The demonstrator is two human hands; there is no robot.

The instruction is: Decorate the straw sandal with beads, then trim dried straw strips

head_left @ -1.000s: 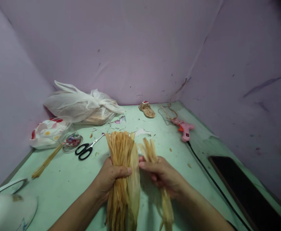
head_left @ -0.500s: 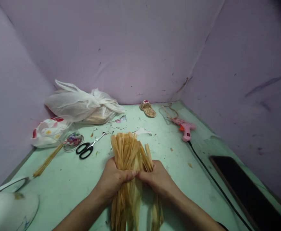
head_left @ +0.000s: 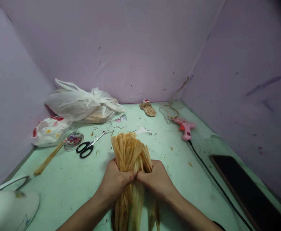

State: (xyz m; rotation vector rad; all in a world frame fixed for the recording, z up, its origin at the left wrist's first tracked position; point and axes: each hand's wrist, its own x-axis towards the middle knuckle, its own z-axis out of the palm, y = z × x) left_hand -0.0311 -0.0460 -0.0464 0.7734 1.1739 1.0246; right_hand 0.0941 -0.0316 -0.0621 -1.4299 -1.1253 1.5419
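Observation:
A thick bundle of yellowish dried strips (head_left: 127,152) stands upright near the front middle, its ends fanned out above my fists and its long tails hanging below. My left hand (head_left: 118,179) is wrapped round the larger left part of the bundle. Round the smaller right part, my right hand (head_left: 154,178) is closed, its thumb nearly meeting the left thumb at the centre. The fingers behind the strips are hidden. Black-handled scissors (head_left: 86,149) lie to the left of the bundle.
On the green table (head_left: 82,186) are a white plastic bag (head_left: 77,102), a dish of beads (head_left: 73,140), thin straws (head_left: 48,159) and a white bowl (head_left: 12,210). A small woven slipper (head_left: 148,109) lies at the back. Rightward are a pink glue gun (head_left: 186,128) with its cord and a phone (head_left: 246,189).
The upper strips on the right side have drawn closer to the main bundle, and the lower tails have shifted a little. Both hands keep their hold.

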